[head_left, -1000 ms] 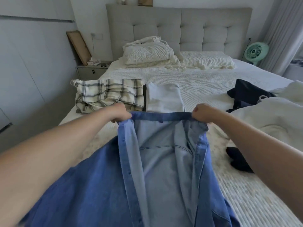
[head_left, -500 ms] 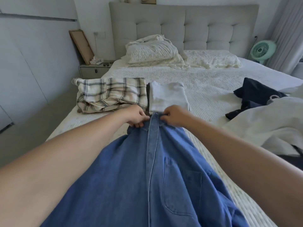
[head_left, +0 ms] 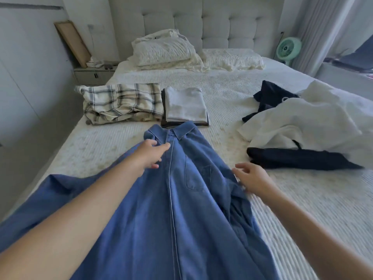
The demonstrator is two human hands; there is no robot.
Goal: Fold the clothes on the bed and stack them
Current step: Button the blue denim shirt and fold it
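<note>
A blue denim shirt (head_left: 181, 199) lies front up on the bed (head_left: 302, 209), collar pointing toward the headboard, its two front halves closed together. My left hand (head_left: 151, 154) rests on it just below the collar with fingers stretched out. At the shirt's right edge my right hand (head_left: 251, 178) touches the cloth with relaxed, spread fingers. Beyond the collar stands a small stack of folded clothes (head_left: 185, 107) with a pale grey piece on top. A folded plaid garment (head_left: 123, 103) lies to its left.
At the right lie a crumpled white garment (head_left: 314, 122) and dark navy clothes (head_left: 298, 158). Pillows (head_left: 167, 51) sit by the headboard. A nightstand (head_left: 93, 75) stands at the left of the bed and a green fan (head_left: 288, 48) at the far right.
The shirt, held open by the collar a second ago, was closed and laid on the bed. Both hands have let go of the collar; my right hand moved to the shirt's right edge.
</note>
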